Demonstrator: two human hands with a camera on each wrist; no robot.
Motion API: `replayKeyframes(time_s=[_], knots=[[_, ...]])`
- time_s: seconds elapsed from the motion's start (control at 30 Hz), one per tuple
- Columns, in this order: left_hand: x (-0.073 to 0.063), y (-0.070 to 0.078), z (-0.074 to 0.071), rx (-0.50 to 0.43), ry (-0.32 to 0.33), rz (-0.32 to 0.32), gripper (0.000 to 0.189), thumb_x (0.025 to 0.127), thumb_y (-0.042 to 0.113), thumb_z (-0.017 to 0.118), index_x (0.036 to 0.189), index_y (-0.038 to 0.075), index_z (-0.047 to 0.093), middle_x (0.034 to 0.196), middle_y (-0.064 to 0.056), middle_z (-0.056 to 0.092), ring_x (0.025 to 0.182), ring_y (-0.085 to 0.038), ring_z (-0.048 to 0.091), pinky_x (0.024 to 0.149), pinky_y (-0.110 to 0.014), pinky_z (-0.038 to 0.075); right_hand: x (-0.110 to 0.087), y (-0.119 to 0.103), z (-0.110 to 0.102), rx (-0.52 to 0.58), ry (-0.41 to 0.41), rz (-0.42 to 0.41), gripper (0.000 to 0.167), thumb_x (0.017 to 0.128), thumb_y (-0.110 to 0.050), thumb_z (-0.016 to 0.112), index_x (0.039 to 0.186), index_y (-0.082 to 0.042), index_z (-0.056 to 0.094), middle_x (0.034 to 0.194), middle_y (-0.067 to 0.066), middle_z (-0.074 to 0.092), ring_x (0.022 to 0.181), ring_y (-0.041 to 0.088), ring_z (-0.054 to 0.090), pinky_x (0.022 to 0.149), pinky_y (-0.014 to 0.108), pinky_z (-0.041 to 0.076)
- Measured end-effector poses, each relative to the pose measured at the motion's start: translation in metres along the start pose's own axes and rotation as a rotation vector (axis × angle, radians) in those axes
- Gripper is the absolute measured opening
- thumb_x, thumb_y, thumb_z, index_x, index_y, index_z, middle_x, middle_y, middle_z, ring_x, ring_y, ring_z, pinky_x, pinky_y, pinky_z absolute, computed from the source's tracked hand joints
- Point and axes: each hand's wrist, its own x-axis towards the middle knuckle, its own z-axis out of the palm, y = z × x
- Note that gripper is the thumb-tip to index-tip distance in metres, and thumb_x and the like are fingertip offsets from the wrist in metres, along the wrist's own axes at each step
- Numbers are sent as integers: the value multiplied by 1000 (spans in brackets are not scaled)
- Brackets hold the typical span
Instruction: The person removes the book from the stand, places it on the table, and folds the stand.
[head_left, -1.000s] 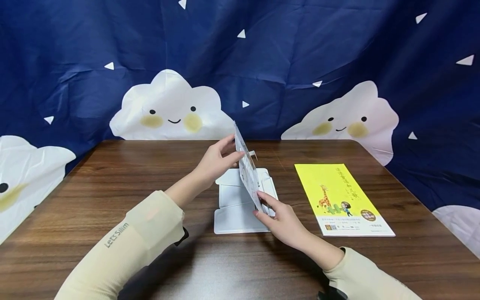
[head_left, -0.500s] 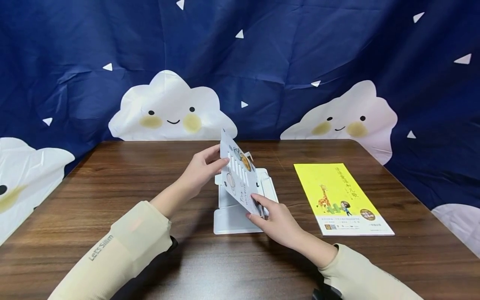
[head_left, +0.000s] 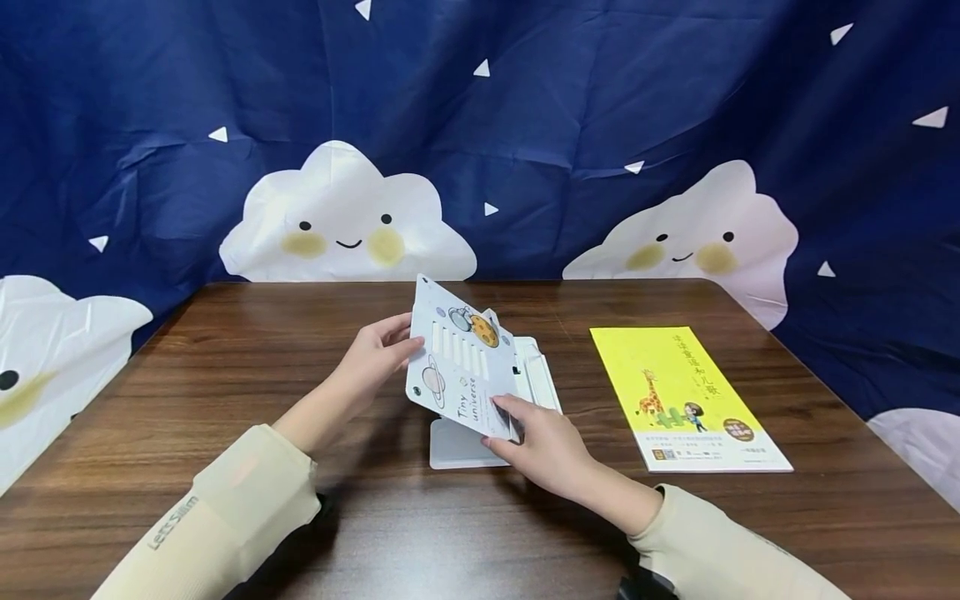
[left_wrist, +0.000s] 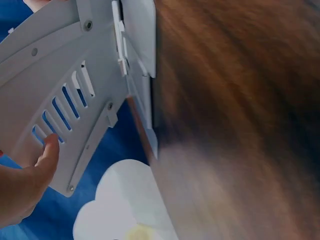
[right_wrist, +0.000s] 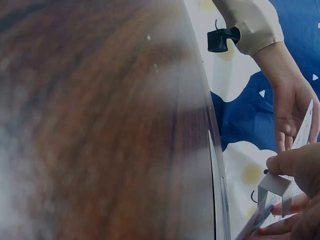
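Observation:
A white folding book stand has a slotted panel [head_left: 450,358] printed with an astronaut, a planet and "Tiny universe". The panel is tilted up over a white base [head_left: 465,446], which lies on the table. My left hand [head_left: 378,354] holds the panel's left edge, thumb on the printed face. In the left wrist view, a finger [left_wrist: 49,152] touches the slotted back. My right hand [head_left: 547,442] pinches the panel's lower right corner near a small white bracket [right_wrist: 275,186], seen in the right wrist view. The panel hides part of the base.
A yellow book [head_left: 682,392] with a giraffe on its cover lies flat to the right of the stand. The dark wooden table [head_left: 262,333] ends at a blue curtain [head_left: 525,108] with white clouds.
The panel has swung left and down from nearly edge-on, so its printed face now shows. My left hand moved left and lower with it; my right hand shifted slightly left and stayed at the corner.

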Motion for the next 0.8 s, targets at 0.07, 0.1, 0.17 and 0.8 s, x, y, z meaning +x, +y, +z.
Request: replayKeyframes(time_s=[0.07,0.1,0.17,0.8], knots=[[-1,-3,-2,-6,-2,-3,41,86,-1,46,125,-9,36,115,-24,48,85,-15,53,71,-25,47,0,-1,1,-22,-6,-2,46,71,-29,69,111,-7,58,108,4,58,96,14,53,73,30,46],[-2,-4,-3,-7,-4,-6,41,86,-1,46,125,-9,35,115,-24,48,84,-14,54,71,-26,47,0,-1,1,-29,-7,-3,47,71,-29,69,111,-7,58,109,4,58,98,14,52,74,30,46],[-3,-6,-6,-10,-7,-13,42,86,-2,45,125,-10,34,116,-24,47,86,-15,54,72,-26,47,0,-2,2,-50,-8,-7,47,71,-30,69,111,-6,58,109,4,57,100,15,52,74,31,46],[-12,-29,-24,69,-9,-95,40,84,-9,41,122,-15,33,114,-27,48,84,-15,55,73,-25,47,4,-8,6,-224,-107,-53,50,71,-37,68,110,-7,59,109,13,56,100,24,52,74,41,45]])
